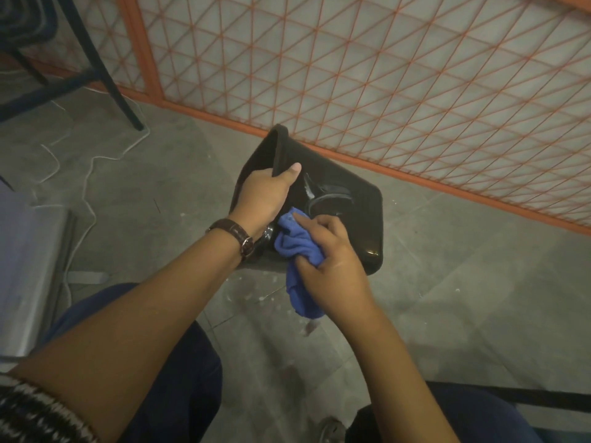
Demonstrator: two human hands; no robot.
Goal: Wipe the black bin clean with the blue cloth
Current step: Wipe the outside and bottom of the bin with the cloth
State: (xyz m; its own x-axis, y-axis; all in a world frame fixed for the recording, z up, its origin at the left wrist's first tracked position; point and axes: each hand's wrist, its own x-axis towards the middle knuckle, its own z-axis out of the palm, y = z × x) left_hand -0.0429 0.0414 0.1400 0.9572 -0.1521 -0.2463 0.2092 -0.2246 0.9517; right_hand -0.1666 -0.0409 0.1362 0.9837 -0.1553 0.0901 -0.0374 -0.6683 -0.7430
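Bin (361,225) held tilted, rim gripped by left hand (262,196) | blue cloth (294,244) clenched in right hand (332,263), pressed against bin

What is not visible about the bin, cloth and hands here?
Head view:
- inside of the black bin: hidden by its own wall.
- fingers of the left hand: behind the bin's rim.
- middle of the blue cloth: covered by the right hand.
- dirt: too dark to tell.
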